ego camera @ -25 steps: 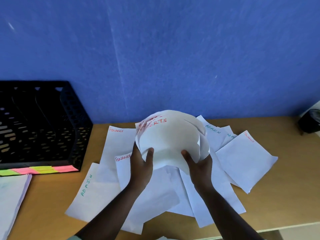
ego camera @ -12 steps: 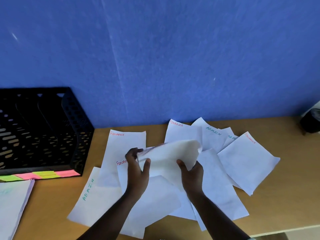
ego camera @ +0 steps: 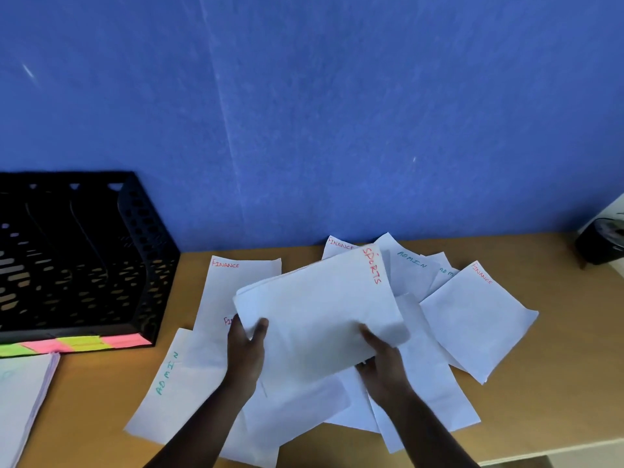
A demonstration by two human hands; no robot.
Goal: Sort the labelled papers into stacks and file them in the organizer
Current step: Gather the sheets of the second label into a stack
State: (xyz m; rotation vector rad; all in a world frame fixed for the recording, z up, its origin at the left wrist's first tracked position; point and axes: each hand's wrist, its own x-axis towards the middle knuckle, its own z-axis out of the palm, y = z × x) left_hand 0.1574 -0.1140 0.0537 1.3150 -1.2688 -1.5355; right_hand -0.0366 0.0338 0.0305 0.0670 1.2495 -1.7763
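I hold a thin stack of white sheets labelled SPORTS (ego camera: pixel 320 309) in red, turned sideways above the scattered papers. My left hand (ego camera: pixel 245 352) grips its near left corner, thumb on top. My right hand (ego camera: pixel 381 363) grips its near right edge. Loose sheets lie spread on the wooden desk (ego camera: pixel 557 400): a FINANCE sheet (ego camera: pixel 233 285) at the left, an ADMIN sheet (ego camera: pixel 169 393) at the near left, another ADMIN sheet (ego camera: pixel 410 268) behind, a FINANCE sheet (ego camera: pixel 479 319) at the right. The black perforated organizer (ego camera: pixel 77 261) stands at the far left.
Pink and yellow-green sticky labels (ego camera: pixel 77 344) line the organizer's front edge. Another pile of paper (ego camera: pixel 20 396) lies at the near left corner. A dark object (ego camera: pixel 601 241) sits at the far right against the blue wall (ego camera: pixel 337 113). The desk's front edge runs at the lower right.
The curled bundle of sheets came down from an upright bulge and now lies flattened and rotated in both hands, its SPORTS label showing at the far right corner.
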